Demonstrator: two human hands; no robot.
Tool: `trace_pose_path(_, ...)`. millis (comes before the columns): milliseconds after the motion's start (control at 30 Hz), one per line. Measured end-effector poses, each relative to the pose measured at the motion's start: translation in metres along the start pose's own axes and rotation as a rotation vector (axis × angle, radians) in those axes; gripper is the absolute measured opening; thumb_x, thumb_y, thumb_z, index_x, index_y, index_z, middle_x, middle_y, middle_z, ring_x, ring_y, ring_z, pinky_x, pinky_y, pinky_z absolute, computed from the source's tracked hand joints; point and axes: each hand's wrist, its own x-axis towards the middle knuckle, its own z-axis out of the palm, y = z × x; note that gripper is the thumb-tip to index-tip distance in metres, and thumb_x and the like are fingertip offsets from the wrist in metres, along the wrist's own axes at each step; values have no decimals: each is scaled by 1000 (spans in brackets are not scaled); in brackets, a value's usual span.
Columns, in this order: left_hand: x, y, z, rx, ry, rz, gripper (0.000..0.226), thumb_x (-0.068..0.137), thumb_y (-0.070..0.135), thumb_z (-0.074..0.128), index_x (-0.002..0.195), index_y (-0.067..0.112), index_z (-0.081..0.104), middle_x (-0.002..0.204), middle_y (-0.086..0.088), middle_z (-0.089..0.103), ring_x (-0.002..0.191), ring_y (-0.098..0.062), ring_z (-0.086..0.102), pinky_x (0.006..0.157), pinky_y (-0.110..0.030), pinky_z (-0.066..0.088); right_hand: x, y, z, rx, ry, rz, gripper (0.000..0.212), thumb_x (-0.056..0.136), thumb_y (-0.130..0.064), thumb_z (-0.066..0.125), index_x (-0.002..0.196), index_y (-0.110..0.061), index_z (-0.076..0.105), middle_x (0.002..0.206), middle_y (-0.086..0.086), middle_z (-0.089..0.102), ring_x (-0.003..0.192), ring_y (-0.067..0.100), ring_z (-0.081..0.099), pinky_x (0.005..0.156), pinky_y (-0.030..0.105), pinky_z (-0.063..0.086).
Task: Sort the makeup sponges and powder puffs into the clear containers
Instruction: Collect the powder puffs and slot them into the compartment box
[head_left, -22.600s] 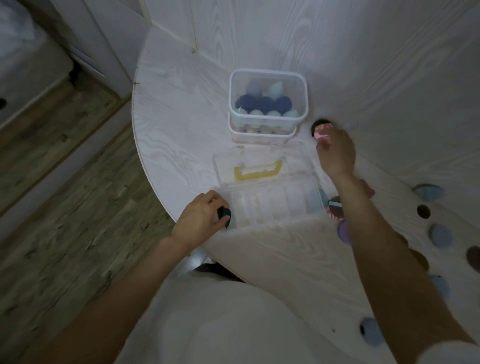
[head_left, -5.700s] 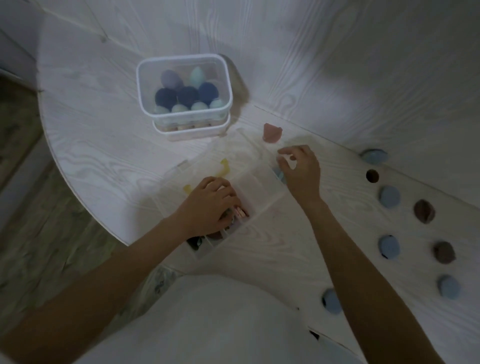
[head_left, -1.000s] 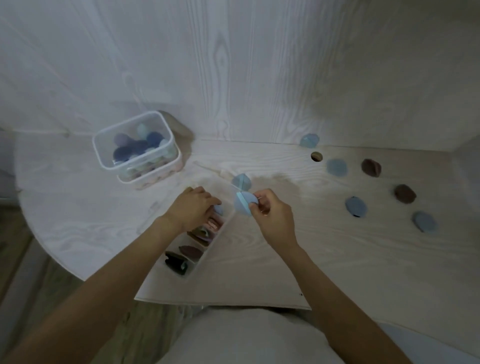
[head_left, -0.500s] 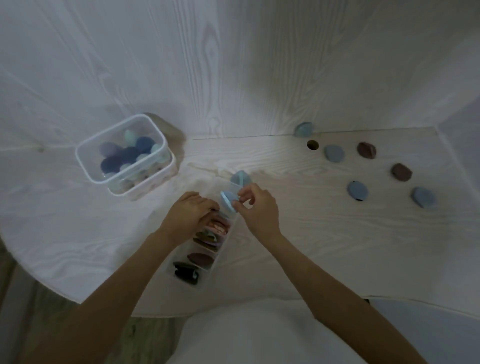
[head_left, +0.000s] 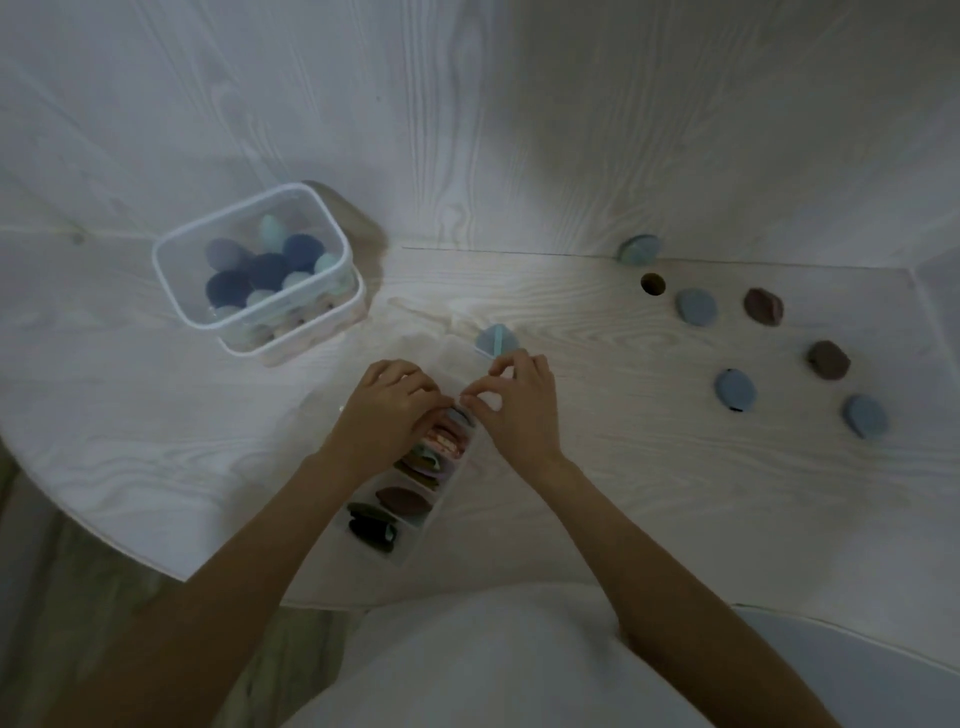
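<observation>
A long clear compartment box (head_left: 439, 512) lies in front of me with black (head_left: 371, 525), brown (head_left: 403, 501), olive and pink (head_left: 444, 442) powder puffs in its cells. My left hand (head_left: 387, 418) rests curled over its far end. My right hand (head_left: 519, 413) pinches a blue puff (head_left: 460, 415) down into the end cell, fingertips touching those of the left. Another blue puff (head_left: 496, 343) stands just beyond my right hand. A clear tub (head_left: 179, 291) of blue and mint sponges sits stacked on a second tub at the back left.
Loose puffs lie on the pale wooden table (head_left: 649, 483) to the right: blue ones (head_left: 696, 306) (head_left: 734, 389) (head_left: 865, 415) (head_left: 639, 249) and brown ones (head_left: 762, 306) (head_left: 828, 359). A round hole (head_left: 653, 284) is in the tabletop. A wall stands close behind; the table's curved edge runs on the left.
My right hand has brought the blue puff from above the table down into the box's end cell beside my left fingers. The view has tilted downward.
</observation>
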Motion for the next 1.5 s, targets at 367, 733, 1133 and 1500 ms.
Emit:
trace_pose_path(367,-1,-2,3,1,-49,-8,29,87,30,44,92,21,71,98,2,68,96,-23,55,89,-37,34,87,45,20,-130,-347,351,44,82,-25,66,122,-12,53,119,12,54,105,28,55,81,32,43)
trace_pose_path(733,0,-2,2,-32,-44,-46,26,86,30,45,92,20,69,95,1,67,97,-23,52,89,-36,34,9,-8,-49,304,44,171,8,81,-9,68,87,-13,66,76,-7,62,66,0,55,59,7,40)
trace_pose_path(1133,2,-2,-2,-22,-79,-36,26,85,31,49,88,20,73,86,2,69,87,-26,60,85,-36,35,-2,-11,1,-299,-35,-201,9,68,-12,76,66,-14,67,67,3,59,66,24,53,51,29,42)
trace_pose_path(1500,-6,13,3,25,50,-118,27,86,27,48,90,16,73,87,-3,69,87,-29,61,83,-38,38,0,-7,-2,-196,-58,-183,2,72,-14,75,70,-12,74,81,5,58,74,25,53,61,30,44)
